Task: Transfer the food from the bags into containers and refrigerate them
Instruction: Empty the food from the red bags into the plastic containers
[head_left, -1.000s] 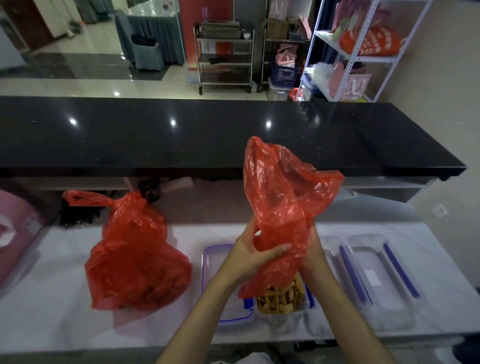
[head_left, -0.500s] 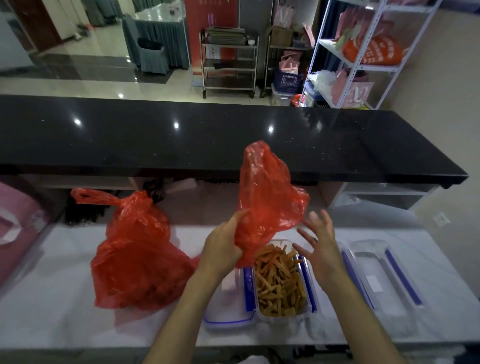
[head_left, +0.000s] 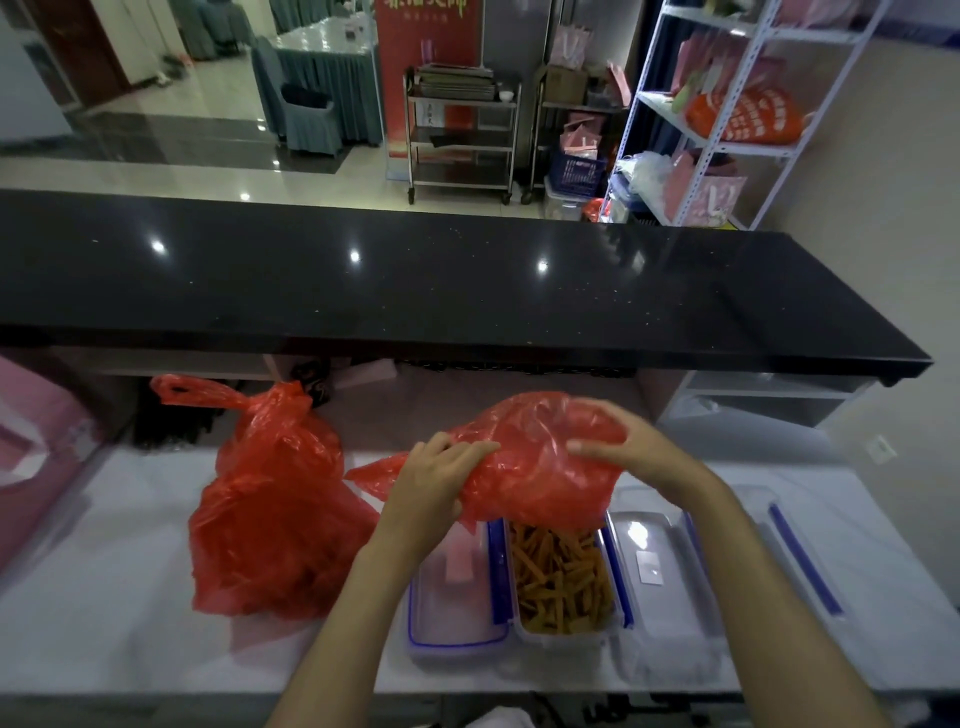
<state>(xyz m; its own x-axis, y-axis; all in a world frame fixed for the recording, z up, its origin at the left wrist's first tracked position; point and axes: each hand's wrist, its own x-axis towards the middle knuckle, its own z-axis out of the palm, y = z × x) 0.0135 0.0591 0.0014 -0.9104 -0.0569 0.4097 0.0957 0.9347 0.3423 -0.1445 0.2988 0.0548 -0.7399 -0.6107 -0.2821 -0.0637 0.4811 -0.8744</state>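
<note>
Gathering the emptied red bag (head_left: 540, 467) calls for crushing it inward, clear of the filled container (head_left: 563, 584), I judge, so no sticks are dragged out. My left hand (head_left: 441, 475) grips its left end, fingers curled in the plastic; my right hand (head_left: 618, 449) presses flat on top. The bag hangs just above the container's far end.
</note>
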